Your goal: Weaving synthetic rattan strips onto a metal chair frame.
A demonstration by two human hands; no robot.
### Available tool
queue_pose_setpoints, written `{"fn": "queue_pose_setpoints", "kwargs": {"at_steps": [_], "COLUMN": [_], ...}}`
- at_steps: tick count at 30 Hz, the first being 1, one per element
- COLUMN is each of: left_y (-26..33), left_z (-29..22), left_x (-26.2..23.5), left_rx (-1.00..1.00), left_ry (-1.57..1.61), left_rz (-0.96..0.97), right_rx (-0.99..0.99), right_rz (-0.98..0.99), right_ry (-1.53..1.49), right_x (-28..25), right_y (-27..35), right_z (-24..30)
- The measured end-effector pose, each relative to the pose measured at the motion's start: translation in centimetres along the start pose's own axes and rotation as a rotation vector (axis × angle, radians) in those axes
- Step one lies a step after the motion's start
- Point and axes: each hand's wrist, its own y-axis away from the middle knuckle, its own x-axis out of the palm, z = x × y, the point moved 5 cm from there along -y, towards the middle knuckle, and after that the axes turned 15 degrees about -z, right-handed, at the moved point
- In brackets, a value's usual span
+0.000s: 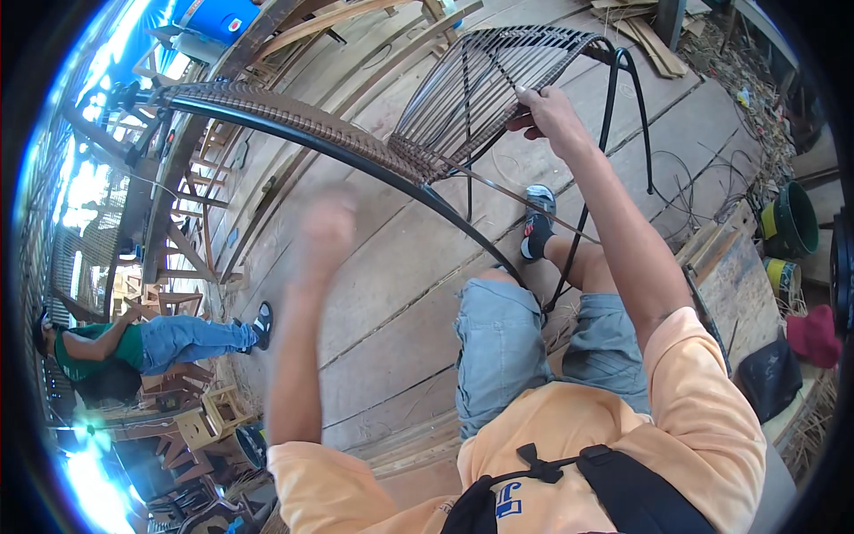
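Observation:
A chair with a black tubular metal frame [335,157] lies tipped in front of me. Its brown woven panel [267,109] extends to the left, tightly laced. On the other panel, spaced brown strands [498,55] stretch across the frame. My right hand [553,120] is at this panel's right edge, fingers bent and closed on a brown strand there. Away from the chair, my left hand [327,222] is raised over the floor, smeared by motion, so its fingers cannot be read. A loose brown strip [525,201] slants from the panels' joint toward my right leg.
To the left stands a person in a green shirt [98,350]. Long wooden beams [356,67] lie beyond the chair. At right are buckets [789,222], a red cloth item [813,336], a black bag [769,380] and loose strands [689,182] on the floor.

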Motion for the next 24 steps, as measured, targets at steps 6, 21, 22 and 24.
{"fn": "queue_pose_setpoints", "kwargs": {"at_steps": [6,21,22,24], "left_y": [2.7,-1.3,-1.5,-1.5], "left_z": [-4.3,-2.8,-3.1,-2.7], "left_x": [8.5,12.3,12.1,11.9], "left_rx": [-0.061,-0.081,-0.014,0.041], "left_ry": [0.109,-0.068,0.07,0.229], "left_rz": [0.123,0.454,0.347,0.266], "right_rx": [-0.085,-0.124,-0.032,-0.122], "right_rz": [-0.006,0.371,0.449,0.405], "right_ry": [0.01,0.18,0.129,0.16], "right_x": [-0.3,6.6,7.1,7.4], "right_y": [-0.4,8.8,9.7,10.7], "right_z": [-0.3,-4.4,-4.8,-4.5]}}
